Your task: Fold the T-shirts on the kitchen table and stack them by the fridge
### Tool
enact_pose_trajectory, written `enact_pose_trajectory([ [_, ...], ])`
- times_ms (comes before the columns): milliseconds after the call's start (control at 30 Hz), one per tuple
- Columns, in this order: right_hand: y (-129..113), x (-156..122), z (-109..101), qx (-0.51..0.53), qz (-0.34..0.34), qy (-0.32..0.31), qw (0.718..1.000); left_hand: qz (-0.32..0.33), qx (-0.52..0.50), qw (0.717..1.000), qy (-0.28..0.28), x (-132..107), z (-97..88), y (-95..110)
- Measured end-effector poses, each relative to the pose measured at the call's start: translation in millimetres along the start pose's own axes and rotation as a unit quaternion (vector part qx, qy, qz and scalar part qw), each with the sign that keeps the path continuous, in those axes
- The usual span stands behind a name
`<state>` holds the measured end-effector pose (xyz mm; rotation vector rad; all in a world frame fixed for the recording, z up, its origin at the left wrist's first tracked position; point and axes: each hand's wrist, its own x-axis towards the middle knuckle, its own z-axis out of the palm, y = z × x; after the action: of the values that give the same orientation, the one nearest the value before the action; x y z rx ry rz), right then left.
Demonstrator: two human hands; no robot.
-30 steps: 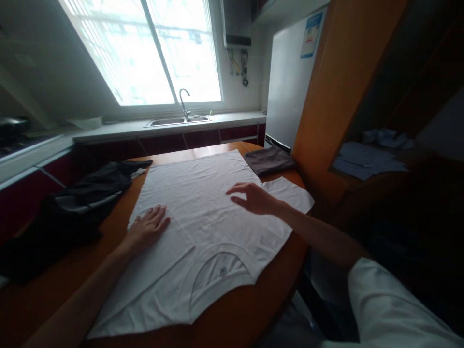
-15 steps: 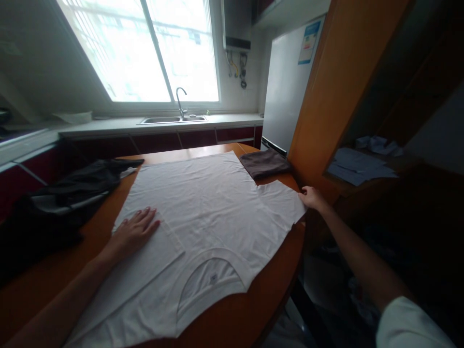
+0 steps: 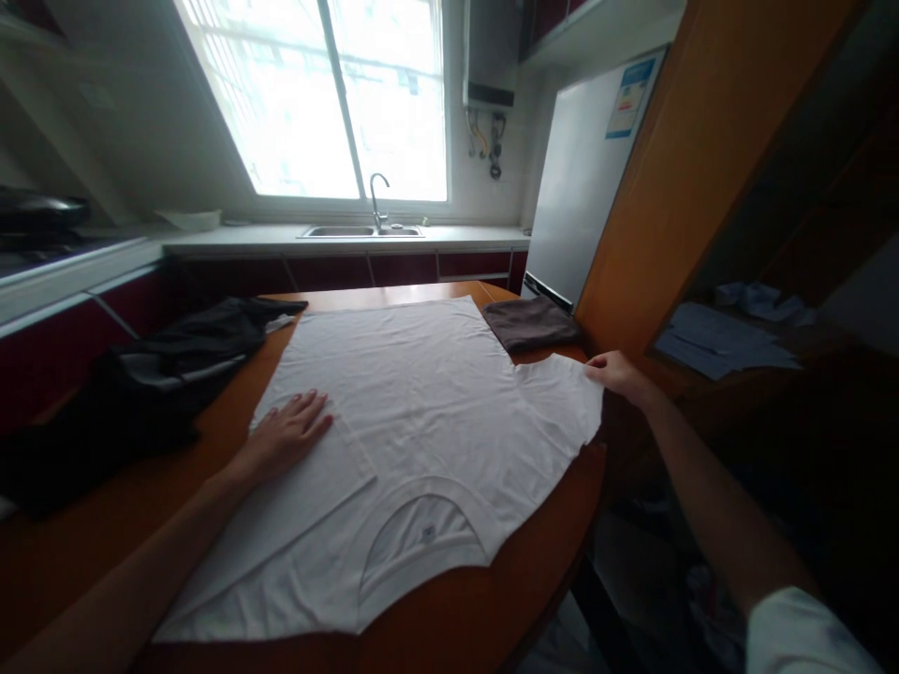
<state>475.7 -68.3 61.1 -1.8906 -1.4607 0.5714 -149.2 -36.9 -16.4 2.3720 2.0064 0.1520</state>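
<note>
While the left hand [image 3: 285, 432] lies open, pinning the shirt [image 3: 421, 412] flat on the worktop [image 3: 492, 608], the right hand [image 3: 618, 374] pinches the sleeve [image 3: 562, 402]; a taut, level pull should avoid wrinkles.

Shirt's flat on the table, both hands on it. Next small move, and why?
Probably lift the right sleeve and fold it inward over the white T-shirt. The right hand is at that sleeve's outer edge, which lies spread out, while the left sleeve looks already folded in, and the flat left hand pins the cloth.
</note>
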Motion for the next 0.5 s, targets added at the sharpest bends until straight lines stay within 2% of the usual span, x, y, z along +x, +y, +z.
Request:
enact_pose_trajectory([
  [133, -54.1, -4.8, 0.2, 0.05, -0.038, 0.006, 0.998, 0.006, 0.003, 1.0, 0.004, -2.3, -3.1, 4.4],
  [200, -82.9, -12.0, 6.9, 0.052, -0.077, -0.004, 0.996, 0.005, 0.006, 1.0, -0.006, -3.0, -3.9, 5.2],
  [333, -129.1, -36.6, 43.3, 0.034, -0.168, -0.043, 0.984, 0.009, 0.006, 1.0, -0.016, -3.1, -3.1, 3.5],
  [400, -141.5, -49.3, 67.9, 0.031, -0.199, -0.116, 0.972, 0.012, 0.003, 1.0, -0.012, -2.6, -2.0, 1.8],
  [500, -144.9, -56.0, 95.3, 0.03, -0.197, -0.28, 0.939, 0.017, -0.005, 1.0, -0.005, -1.9, -0.4, -0.3],
])
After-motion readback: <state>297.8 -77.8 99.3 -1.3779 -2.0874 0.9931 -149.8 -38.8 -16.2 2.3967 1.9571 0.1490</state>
